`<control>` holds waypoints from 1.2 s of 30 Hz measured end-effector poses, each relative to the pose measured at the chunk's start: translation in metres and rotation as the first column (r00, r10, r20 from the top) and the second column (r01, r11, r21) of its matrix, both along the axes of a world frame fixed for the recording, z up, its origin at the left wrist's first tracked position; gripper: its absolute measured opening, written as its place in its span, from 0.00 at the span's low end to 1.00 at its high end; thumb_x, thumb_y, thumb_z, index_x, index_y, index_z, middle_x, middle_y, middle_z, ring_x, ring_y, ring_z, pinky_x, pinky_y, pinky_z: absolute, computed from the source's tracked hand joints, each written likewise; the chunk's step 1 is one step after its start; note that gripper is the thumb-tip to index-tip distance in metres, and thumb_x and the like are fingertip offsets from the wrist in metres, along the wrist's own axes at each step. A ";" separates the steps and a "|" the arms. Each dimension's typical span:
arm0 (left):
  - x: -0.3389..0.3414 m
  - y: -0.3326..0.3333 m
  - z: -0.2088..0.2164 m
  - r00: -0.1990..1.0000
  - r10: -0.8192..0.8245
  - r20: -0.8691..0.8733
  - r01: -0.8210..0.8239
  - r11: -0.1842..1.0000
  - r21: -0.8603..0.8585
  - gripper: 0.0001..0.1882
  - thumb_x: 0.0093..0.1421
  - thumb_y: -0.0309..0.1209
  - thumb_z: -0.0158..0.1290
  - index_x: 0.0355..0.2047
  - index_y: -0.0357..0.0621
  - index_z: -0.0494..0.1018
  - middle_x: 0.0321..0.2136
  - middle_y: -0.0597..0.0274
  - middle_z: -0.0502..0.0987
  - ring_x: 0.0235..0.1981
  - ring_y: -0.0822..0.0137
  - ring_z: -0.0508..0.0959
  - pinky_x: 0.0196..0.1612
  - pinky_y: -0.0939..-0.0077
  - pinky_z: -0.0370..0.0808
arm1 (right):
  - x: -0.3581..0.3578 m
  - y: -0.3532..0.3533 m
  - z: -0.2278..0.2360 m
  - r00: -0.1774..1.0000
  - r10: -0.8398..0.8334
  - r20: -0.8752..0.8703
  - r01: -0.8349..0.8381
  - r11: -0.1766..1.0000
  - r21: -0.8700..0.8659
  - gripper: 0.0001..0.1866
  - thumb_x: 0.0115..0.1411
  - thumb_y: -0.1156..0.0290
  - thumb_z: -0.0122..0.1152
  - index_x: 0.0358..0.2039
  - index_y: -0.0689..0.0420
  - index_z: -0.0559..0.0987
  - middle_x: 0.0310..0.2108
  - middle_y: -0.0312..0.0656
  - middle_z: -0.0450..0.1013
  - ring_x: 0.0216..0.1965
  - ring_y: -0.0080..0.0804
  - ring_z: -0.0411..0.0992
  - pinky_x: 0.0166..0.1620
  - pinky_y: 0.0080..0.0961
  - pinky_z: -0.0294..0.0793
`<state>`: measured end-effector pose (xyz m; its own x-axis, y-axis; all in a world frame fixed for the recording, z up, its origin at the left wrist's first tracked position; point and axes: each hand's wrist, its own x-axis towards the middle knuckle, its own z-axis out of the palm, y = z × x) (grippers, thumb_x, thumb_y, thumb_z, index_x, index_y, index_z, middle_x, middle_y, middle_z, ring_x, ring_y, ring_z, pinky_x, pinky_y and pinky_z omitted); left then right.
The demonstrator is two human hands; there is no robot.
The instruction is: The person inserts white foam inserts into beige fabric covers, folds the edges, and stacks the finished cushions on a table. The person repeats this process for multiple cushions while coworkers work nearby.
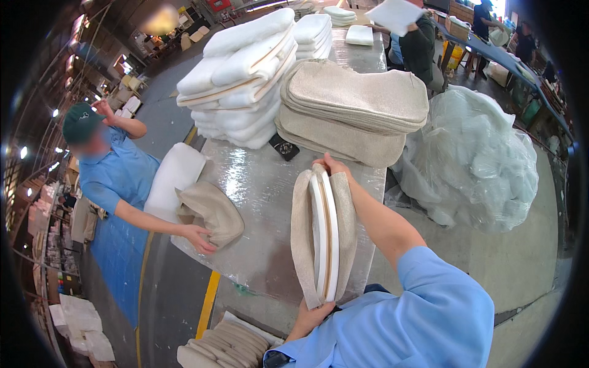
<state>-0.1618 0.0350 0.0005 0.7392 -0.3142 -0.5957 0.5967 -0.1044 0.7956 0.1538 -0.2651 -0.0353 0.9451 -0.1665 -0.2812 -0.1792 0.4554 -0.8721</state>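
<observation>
The right hand point(332, 164) and left hand point(311, 318) (the latter partly hidden) grasp opposite ends of a long beige fabric cover point(345, 224) around a curved white foam pad point(332, 245).

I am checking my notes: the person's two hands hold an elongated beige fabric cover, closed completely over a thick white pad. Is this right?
Not closed: in the head view, the elongated beige fabric cover gapes open lengthwise, showing the thick white pad inside. The right hand and left hand do hold it.
</observation>
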 end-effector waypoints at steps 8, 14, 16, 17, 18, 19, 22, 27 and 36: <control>-0.004 0.007 -0.013 0.997 0.073 -0.034 -0.071 0.997 0.033 0.33 0.62 0.30 0.68 0.65 0.32 0.71 0.55 0.52 0.80 0.54 0.61 0.80 0.58 0.65 0.78 | -0.029 -0.001 0.067 0.899 0.421 0.120 -0.357 0.865 -0.352 0.29 0.64 0.73 0.62 0.67 0.57 0.77 0.67 0.46 0.73 0.68 0.41 0.68 0.73 0.36 0.63; 0.004 -0.007 0.010 0.996 -0.050 -0.073 0.047 0.998 -0.041 0.37 0.63 0.32 0.69 0.68 0.31 0.68 0.58 0.51 0.78 0.58 0.61 0.79 0.61 0.64 0.76 | -0.019 -0.001 0.068 0.890 0.454 0.037 -0.289 0.626 -0.724 0.25 0.61 0.74 0.62 0.60 0.54 0.81 0.57 0.45 0.80 0.56 0.39 0.78 0.61 0.35 0.76; 0.004 -0.004 0.005 0.996 -0.078 -0.054 0.077 0.997 -0.020 0.37 0.63 0.34 0.69 0.68 0.32 0.69 0.58 0.51 0.78 0.57 0.62 0.79 0.60 0.63 0.76 | -0.017 0.004 0.066 0.896 0.442 0.043 -0.234 0.552 -0.800 0.23 0.60 0.75 0.61 0.57 0.55 0.83 0.55 0.44 0.81 0.52 0.36 0.80 0.58 0.34 0.78; 0.003 -0.003 0.003 0.996 -0.084 -0.023 0.083 0.996 -0.013 0.35 0.63 0.35 0.68 0.66 0.32 0.70 0.56 0.52 0.79 0.55 0.62 0.79 0.59 0.64 0.77 | -0.016 0.007 0.067 0.897 0.440 0.040 -0.218 0.519 -0.827 0.22 0.60 0.75 0.61 0.56 0.54 0.83 0.54 0.45 0.81 0.51 0.36 0.80 0.57 0.34 0.78; 0.002 -0.004 0.001 0.996 -0.090 0.008 0.090 0.996 -0.006 0.33 0.64 0.36 0.68 0.64 0.33 0.72 0.55 0.53 0.80 0.54 0.63 0.80 0.57 0.64 0.77 | -0.016 0.010 0.068 0.899 0.437 0.036 -0.201 0.484 -0.852 0.21 0.59 0.75 0.61 0.54 0.54 0.84 0.53 0.45 0.81 0.50 0.37 0.80 0.56 0.35 0.79; 0.001 -0.004 -0.001 0.995 -0.097 0.040 0.097 0.995 0.000 0.31 0.64 0.37 0.67 0.63 0.33 0.73 0.53 0.54 0.81 0.52 0.64 0.80 0.55 0.65 0.78 | -0.015 0.013 0.069 0.901 0.433 0.033 -0.183 0.448 -0.875 0.20 0.59 0.75 0.61 0.53 0.54 0.84 0.52 0.45 0.81 0.49 0.38 0.80 0.55 0.35 0.79; 0.002 -0.002 -0.010 0.986 -0.156 0.064 0.154 0.987 0.032 0.33 0.63 0.36 0.69 0.64 0.33 0.73 0.55 0.53 0.80 0.55 0.62 0.80 0.59 0.64 0.77 | -0.012 0.021 0.073 0.858 0.503 0.107 -0.069 0.319 -0.945 0.17 0.60 0.74 0.64 0.50 0.55 0.84 0.48 0.45 0.81 0.46 0.40 0.81 0.52 0.38 0.80; 0.007 -0.002 -0.011 0.951 -0.296 0.089 0.289 0.953 0.087 0.33 0.64 0.37 0.68 0.65 0.34 0.71 0.56 0.50 0.79 0.57 0.61 0.79 0.59 0.64 0.76 | -0.011 0.019 0.069 0.875 0.435 0.214 -0.010 0.457 -0.889 0.11 0.65 0.68 0.67 0.46 0.56 0.84 0.43 0.44 0.80 0.43 0.40 0.78 0.49 0.37 0.77; 0.135 -0.055 0.043 0.967 0.163 0.195 -0.057 0.888 -0.455 0.38 0.71 0.29 0.56 0.77 0.35 0.52 0.71 0.51 0.66 0.69 0.60 0.70 0.71 0.64 0.67 | -0.017 0.043 0.027 0.965 0.064 0.252 0.120 0.749 -0.652 0.09 0.69 0.66 0.65 0.42 0.58 0.81 0.38 0.40 0.75 0.35 0.32 0.70 0.41 0.32 0.72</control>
